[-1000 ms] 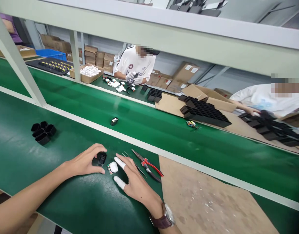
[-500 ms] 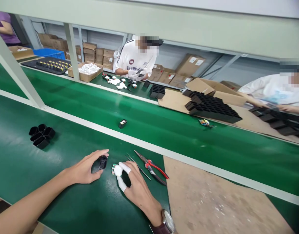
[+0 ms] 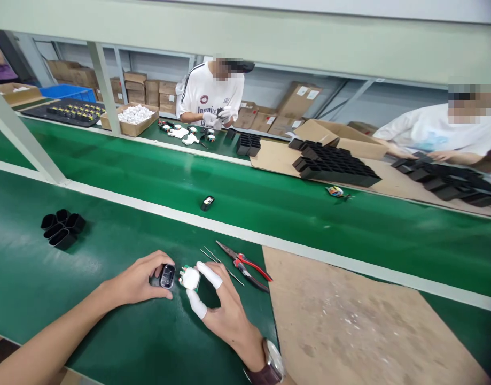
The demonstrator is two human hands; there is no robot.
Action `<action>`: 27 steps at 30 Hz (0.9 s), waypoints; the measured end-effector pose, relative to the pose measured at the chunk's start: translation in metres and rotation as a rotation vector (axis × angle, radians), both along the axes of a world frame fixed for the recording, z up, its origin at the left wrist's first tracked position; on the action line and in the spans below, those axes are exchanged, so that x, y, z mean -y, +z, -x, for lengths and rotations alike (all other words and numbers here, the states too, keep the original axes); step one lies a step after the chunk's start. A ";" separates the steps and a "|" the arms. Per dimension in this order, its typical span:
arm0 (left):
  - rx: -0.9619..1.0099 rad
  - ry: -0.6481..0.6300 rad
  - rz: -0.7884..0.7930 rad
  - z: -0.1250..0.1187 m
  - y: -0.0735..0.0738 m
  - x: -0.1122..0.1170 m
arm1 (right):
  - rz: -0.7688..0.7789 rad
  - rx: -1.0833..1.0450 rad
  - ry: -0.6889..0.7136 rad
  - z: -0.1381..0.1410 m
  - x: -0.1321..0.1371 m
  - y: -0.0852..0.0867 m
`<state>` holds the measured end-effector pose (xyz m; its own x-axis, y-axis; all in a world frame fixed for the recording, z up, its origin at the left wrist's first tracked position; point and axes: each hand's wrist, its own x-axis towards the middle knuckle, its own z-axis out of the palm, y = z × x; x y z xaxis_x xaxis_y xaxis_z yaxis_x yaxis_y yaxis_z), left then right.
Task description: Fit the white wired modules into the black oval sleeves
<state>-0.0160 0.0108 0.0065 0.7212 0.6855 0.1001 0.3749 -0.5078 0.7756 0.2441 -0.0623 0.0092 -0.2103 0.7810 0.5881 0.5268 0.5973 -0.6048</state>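
Note:
My left hand (image 3: 139,278) rests on the green bench mat and grips a small black housing (image 3: 166,276), its open end turned to the right. My right hand (image 3: 221,310), with white finger cots on thumb and forefinger and a brown-strapped watch on the wrist, pinches a small white part with green tabs (image 3: 188,277) right beside the housing's opening. The two parts nearly touch.
Red-handled cutters (image 3: 245,266) and thin metal tweezers (image 3: 219,263) lie just beyond my right hand. A cluster of black housings (image 3: 61,229) sits at left. A brown board (image 3: 349,326) covers the bench at right. One black unit (image 3: 207,202) rides the green conveyor. Two people work across it.
My right hand closed from flat onto the white part and lifted it toward the housing. My left hand tightened on the housing and turned its opening to the right. The conveyor unit drifted right.

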 end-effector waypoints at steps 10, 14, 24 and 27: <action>0.064 -0.022 -0.213 -0.010 -0.008 0.009 | -0.047 0.199 0.030 0.008 0.009 0.006; 0.045 -0.036 -0.230 -0.011 -0.008 0.009 | -0.035 0.247 0.014 0.010 0.009 0.012; 0.020 -0.034 -0.269 -0.014 -0.009 0.010 | 0.018 0.325 -0.003 0.013 0.011 0.012; 0.009 -0.043 -0.269 -0.017 -0.008 0.011 | 0.024 0.343 0.002 0.014 0.010 0.013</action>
<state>0.0008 0.0001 -0.0010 0.7472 0.6021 0.2814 0.3422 -0.7115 0.6137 0.2303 -0.0727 0.0222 -0.3939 0.7933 0.4642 0.7006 0.5860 -0.4071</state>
